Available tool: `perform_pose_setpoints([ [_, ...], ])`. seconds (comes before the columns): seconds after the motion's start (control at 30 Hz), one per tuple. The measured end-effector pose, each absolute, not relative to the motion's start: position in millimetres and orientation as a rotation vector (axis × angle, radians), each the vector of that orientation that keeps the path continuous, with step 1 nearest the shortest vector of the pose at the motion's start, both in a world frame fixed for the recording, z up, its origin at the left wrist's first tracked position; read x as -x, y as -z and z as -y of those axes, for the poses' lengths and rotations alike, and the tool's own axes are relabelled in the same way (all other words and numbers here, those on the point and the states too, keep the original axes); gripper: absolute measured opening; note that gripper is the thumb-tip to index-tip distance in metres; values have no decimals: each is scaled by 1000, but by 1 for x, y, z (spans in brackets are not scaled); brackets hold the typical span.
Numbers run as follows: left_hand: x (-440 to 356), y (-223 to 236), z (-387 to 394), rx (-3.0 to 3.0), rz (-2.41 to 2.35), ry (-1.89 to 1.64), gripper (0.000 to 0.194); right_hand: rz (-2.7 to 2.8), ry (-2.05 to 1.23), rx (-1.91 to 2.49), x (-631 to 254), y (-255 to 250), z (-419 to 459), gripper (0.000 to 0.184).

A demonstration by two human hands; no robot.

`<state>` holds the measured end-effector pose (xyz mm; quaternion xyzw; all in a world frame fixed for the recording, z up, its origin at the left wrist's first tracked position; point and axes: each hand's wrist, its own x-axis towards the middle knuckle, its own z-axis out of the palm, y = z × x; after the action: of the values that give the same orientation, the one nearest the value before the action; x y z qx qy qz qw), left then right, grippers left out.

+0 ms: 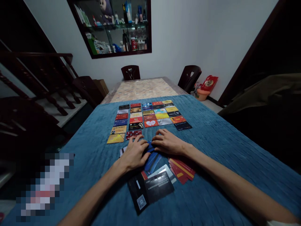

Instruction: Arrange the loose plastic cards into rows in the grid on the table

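My left hand (134, 153) lies palm down with its fingers spread, fingertips by a dark red card (134, 135). A white card with a dark stripe (121, 151) shows partly from under it. Close on its right, my right hand (167, 142) reaches in with fingers stretched out and slightly bent, tips at a blue card (150, 146). More blue cards (153, 161) fan out below the hands. Nearer me lie black cards (160, 186), a silver card (172, 176) and several red cards (182, 169), loosely overlapping.
Beyond my hands, several cards lie in columns, among them a yellow card (115, 138) and a heart card (150, 123). They rest on a blue cloth (225, 150) over the table. Chairs (130, 72) stand around its far end. A stair railing (35, 55) is at left.
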<state>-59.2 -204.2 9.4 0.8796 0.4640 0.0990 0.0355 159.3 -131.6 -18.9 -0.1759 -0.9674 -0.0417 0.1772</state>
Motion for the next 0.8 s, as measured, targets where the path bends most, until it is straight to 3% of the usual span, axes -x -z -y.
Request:
perform_pose_setpoints([
  [0.57, 87, -3, 194, -2730, -1276, -749, 21, 2348, 232, 488, -158, 31, 130, 16],
  [0.8, 91, 8, 184, -2644, -1276, -961, 20, 2298, 160, 582, -154, 33, 128, 21],
])
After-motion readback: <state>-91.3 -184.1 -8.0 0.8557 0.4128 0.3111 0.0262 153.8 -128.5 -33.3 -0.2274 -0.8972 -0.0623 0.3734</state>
